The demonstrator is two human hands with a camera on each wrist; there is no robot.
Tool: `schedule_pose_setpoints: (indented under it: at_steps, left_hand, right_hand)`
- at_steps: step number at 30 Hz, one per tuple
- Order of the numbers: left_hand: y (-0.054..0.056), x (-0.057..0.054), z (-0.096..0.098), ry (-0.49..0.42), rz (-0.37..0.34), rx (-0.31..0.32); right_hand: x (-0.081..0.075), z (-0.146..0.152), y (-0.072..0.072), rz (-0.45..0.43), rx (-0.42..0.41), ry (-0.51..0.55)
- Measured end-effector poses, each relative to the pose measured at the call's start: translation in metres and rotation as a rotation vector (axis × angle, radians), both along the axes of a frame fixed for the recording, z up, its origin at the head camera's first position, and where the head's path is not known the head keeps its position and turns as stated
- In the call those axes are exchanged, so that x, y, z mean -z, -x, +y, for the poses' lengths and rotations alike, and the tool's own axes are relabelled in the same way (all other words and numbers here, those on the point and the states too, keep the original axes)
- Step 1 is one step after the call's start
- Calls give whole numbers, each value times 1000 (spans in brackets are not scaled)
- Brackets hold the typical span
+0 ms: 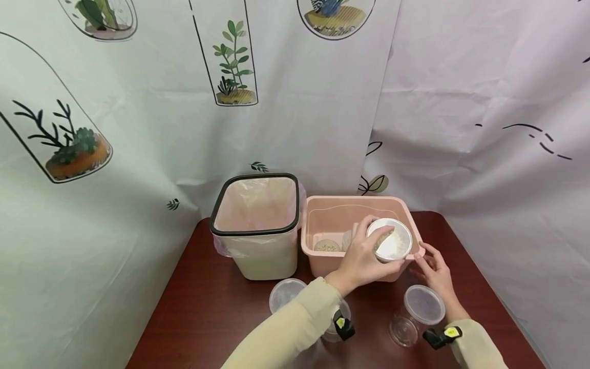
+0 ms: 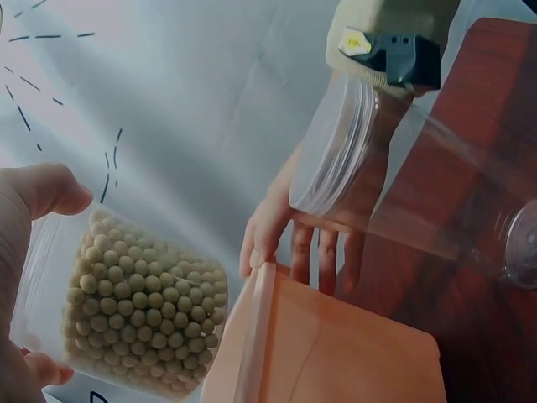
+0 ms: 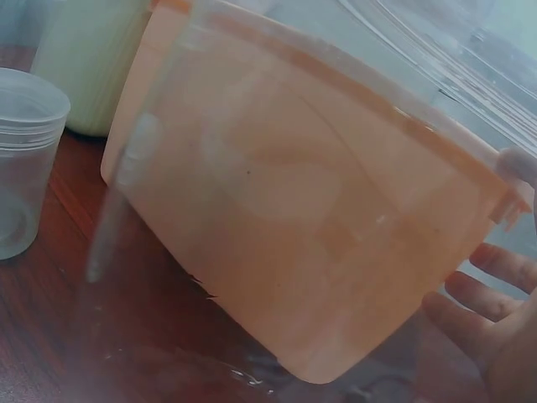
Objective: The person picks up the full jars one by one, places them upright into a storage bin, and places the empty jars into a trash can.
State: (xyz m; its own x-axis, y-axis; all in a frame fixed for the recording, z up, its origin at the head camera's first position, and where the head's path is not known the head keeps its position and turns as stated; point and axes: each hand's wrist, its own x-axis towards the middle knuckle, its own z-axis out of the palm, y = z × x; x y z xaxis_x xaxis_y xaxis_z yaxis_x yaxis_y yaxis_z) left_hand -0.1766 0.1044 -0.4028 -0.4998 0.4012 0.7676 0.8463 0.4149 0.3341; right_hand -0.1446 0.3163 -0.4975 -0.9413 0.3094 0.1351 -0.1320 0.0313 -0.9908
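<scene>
My left hand (image 1: 366, 259) holds a clear plastic jar (image 1: 396, 242) with a white round end, over the front right of the pink bin (image 1: 318, 264). Round tan beans (image 2: 147, 294) fill much of this jar in the left wrist view, with thumb and fingertips at its side. My right hand (image 1: 438, 274) grips the bin's front right corner, its thumb on the rim and fingers against the outer wall. Inside the bin sits a jar with pale beans (image 1: 327, 246), and another clear jar is partly hidden by my left hand.
Left of the pink bin stands a cream trash can (image 1: 267, 259) with a black rim and a clear liner. Several lidded clear jars stand in front, including a tall one (image 1: 417, 312) by my right wrist and one (image 1: 287, 294) near my left sleeve. A printed curtain (image 1: 299, 128) hangs behind.
</scene>
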Motion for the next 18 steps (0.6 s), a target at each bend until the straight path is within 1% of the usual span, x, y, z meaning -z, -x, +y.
schedule_pose_setpoints:
  at_steps: [2, 5, 10, 15, 18]
  left_hand:
    - [4, 0, 4, -4, -18, 15]
    - [9, 0, 9, -16, -35, 19]
    - [18, 3, 17, -24, -41, 1]
    - [27, 5, 24, -23, -63, -8]
    - [31, 6, 27, -15, -72, -24]
  right_hand:
    - [-2, -1, 0, 2, 1, 10]
    - [-4, -1, -1, -3, -1, 3]
    - [-5, -2, -2, -2, -1, -28]
    - [-2, 0, -2, 23, -8, -3]
    - [2, 1, -1, 31, -14, 7]
